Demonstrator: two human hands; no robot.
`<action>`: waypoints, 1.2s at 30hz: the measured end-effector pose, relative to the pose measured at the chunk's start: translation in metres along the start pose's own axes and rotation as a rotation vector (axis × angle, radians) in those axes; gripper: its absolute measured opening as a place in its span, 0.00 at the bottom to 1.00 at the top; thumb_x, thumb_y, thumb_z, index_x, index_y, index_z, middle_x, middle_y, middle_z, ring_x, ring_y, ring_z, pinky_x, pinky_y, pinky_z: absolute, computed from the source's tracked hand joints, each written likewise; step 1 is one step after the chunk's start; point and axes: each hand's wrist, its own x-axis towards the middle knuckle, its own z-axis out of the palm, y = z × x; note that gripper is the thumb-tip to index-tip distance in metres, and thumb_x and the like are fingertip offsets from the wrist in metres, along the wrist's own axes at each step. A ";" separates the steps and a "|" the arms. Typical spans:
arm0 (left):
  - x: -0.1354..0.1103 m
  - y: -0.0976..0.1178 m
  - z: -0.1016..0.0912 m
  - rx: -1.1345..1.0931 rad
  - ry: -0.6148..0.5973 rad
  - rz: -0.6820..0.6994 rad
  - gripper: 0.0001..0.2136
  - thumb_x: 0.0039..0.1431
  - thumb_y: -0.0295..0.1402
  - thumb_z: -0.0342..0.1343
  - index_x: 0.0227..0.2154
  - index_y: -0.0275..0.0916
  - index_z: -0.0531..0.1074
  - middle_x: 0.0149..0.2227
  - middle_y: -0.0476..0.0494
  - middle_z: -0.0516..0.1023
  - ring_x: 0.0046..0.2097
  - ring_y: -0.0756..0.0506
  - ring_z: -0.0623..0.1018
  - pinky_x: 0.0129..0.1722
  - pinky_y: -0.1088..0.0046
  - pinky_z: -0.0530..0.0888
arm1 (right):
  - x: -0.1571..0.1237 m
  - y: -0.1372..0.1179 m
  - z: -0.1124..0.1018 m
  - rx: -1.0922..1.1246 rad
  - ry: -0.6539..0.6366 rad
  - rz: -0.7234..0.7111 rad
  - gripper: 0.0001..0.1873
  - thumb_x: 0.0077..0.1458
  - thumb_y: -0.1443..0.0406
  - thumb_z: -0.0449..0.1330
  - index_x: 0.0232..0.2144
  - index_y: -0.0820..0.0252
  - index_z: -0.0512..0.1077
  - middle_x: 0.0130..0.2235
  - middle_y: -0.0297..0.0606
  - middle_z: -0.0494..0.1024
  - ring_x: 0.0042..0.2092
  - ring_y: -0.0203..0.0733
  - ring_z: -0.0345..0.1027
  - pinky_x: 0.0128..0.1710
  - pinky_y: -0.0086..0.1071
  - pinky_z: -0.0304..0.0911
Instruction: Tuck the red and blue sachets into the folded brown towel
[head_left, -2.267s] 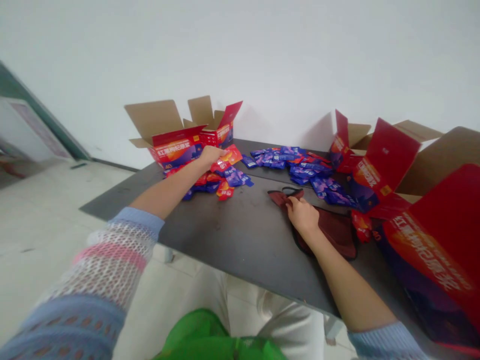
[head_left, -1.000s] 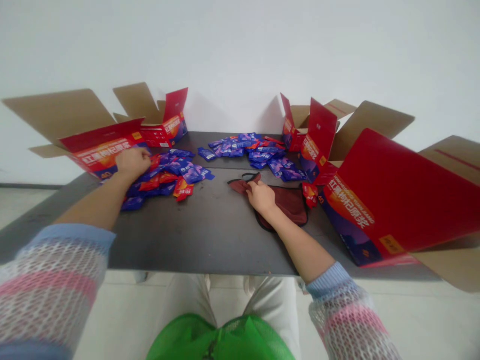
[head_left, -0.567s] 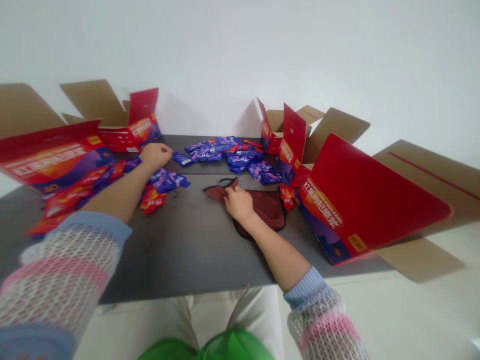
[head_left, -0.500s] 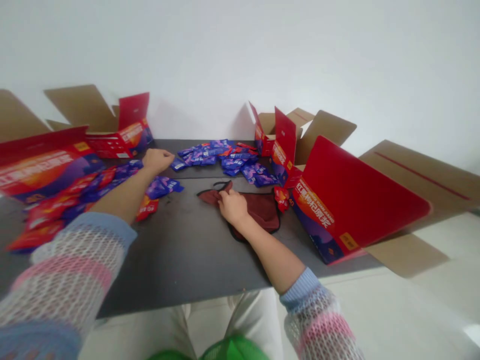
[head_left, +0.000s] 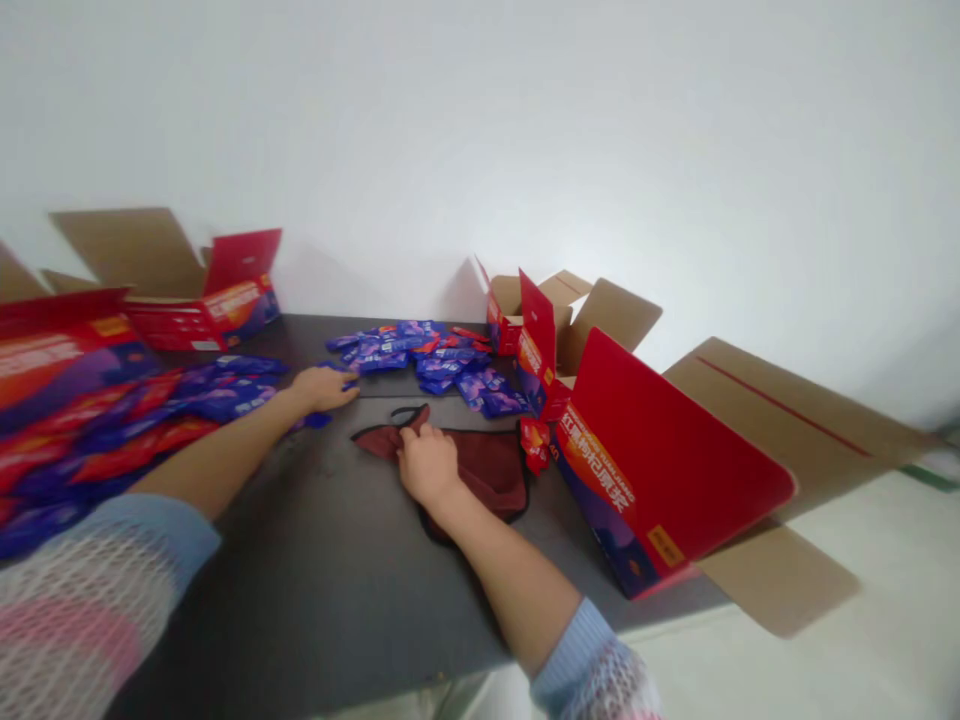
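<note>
Plain white wall backs a dark, matte table [head_left: 337,590] that fills the lower half of the view. At the far left stand open cardboard boxes [head_left: 202,300] with glossy red and purple printed sides and raw brown flaps. In front of them a loose heap of small flat foil packets [head_left: 112,430], red and purple, spreads over the tabletop. The left hand [head_left: 324,388] lies at the right edge of that heap, fingers loosely curled on a purple packet; whether it grips the packet cannot be told. Just right of it, the right hand [head_left: 427,465] rests flat, fingers narrowly spread, pressing on a soft dark red cloth pouch [head_left: 487,470] with a thin black cord. Beyond the hands, a second scatter of shiny purple packets [head_left: 427,355] lies near the wall. To the right, more open boxes [head_left: 660,460] stand, one broad smooth red flap tilted toward the near edge.
</note>
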 end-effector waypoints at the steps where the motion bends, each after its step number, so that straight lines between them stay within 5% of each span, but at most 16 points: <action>1: -0.011 0.005 0.000 0.024 -0.006 0.039 0.26 0.59 0.46 0.53 0.56 0.37 0.72 0.45 0.29 0.80 0.50 0.31 0.78 0.49 0.60 0.71 | 0.000 -0.001 0.000 0.002 0.005 -0.005 0.15 0.63 0.60 0.52 0.47 0.59 0.72 0.47 0.49 0.76 0.49 0.53 0.71 0.46 0.43 0.66; 5: -0.066 0.031 0.011 0.089 -0.008 0.126 0.29 0.59 0.37 0.50 0.62 0.27 0.63 0.44 0.23 0.79 0.48 0.29 0.78 0.48 0.57 0.71 | -0.002 0.000 -0.001 0.049 0.030 -0.016 0.16 0.63 0.61 0.52 0.49 0.58 0.72 0.47 0.49 0.76 0.49 0.52 0.72 0.46 0.42 0.65; 9: -0.122 0.048 0.018 -0.015 0.046 0.218 0.32 0.60 0.33 0.49 0.67 0.31 0.55 0.52 0.25 0.76 0.49 0.32 0.79 0.46 0.61 0.73 | -0.005 -0.003 -0.005 0.269 0.046 -0.013 0.17 0.64 0.60 0.52 0.53 0.50 0.71 0.48 0.41 0.78 0.48 0.45 0.73 0.48 0.35 0.65; 12: -0.150 0.051 0.007 -0.128 0.130 0.103 0.31 0.60 0.27 0.45 0.68 0.33 0.54 0.47 0.30 0.80 0.45 0.35 0.81 0.43 0.63 0.74 | -0.006 -0.012 -0.006 0.521 0.161 0.047 0.17 0.65 0.59 0.52 0.53 0.50 0.71 0.50 0.36 0.78 0.52 0.41 0.72 0.53 0.32 0.63; 15: -0.164 0.050 -0.007 -0.372 0.349 -0.051 0.26 0.64 0.28 0.40 0.65 0.38 0.58 0.45 0.36 0.80 0.44 0.38 0.81 0.45 0.64 0.74 | -0.005 -0.021 -0.001 0.821 0.281 0.107 0.19 0.65 0.57 0.50 0.53 0.53 0.72 0.53 0.35 0.78 0.55 0.38 0.70 0.58 0.31 0.61; 18: -0.169 0.053 -0.010 -0.589 0.493 -0.128 0.20 0.66 0.32 0.39 0.58 0.39 0.64 0.49 0.37 0.78 0.48 0.39 0.79 0.49 0.62 0.73 | -0.002 -0.026 0.009 1.116 0.326 0.159 0.21 0.64 0.56 0.50 0.54 0.55 0.72 0.56 0.36 0.77 0.58 0.37 0.69 0.61 0.33 0.59; 23: -0.162 0.064 0.007 -0.825 0.333 -0.316 0.16 0.64 0.29 0.44 0.53 0.36 0.67 0.46 0.33 0.78 0.49 0.38 0.78 0.48 0.60 0.74 | 0.005 -0.023 0.014 1.455 0.340 0.381 0.28 0.63 0.52 0.48 0.55 0.64 0.72 0.57 0.43 0.75 0.59 0.41 0.68 0.62 0.38 0.59; 30: -0.138 0.095 0.023 -1.060 0.289 -0.357 0.19 0.66 0.30 0.39 0.57 0.35 0.62 0.45 0.32 0.79 0.30 0.43 0.79 0.26 0.67 0.75 | 0.009 -0.015 -0.002 1.498 0.153 0.453 0.36 0.67 0.55 0.28 0.62 0.66 0.62 0.53 0.46 0.78 0.52 0.41 0.75 0.53 0.40 0.68; 33: -0.133 0.106 0.025 -1.118 0.309 -0.263 0.17 0.64 0.30 0.43 0.54 0.35 0.64 0.41 0.35 0.80 0.33 0.41 0.80 0.30 0.65 0.77 | 0.007 -0.016 -0.001 1.369 0.118 0.443 0.34 0.68 0.55 0.32 0.58 0.65 0.68 0.41 0.44 0.83 0.48 0.43 0.76 0.51 0.41 0.69; 36: -0.134 0.109 0.033 -1.126 0.388 0.030 0.17 0.62 0.30 0.46 0.53 0.39 0.65 0.45 0.37 0.80 0.48 0.39 0.80 0.47 0.63 0.77 | 0.007 -0.018 0.003 1.397 0.045 0.455 0.27 0.66 0.56 0.42 0.54 0.64 0.71 0.38 0.42 0.84 0.45 0.44 0.78 0.50 0.39 0.70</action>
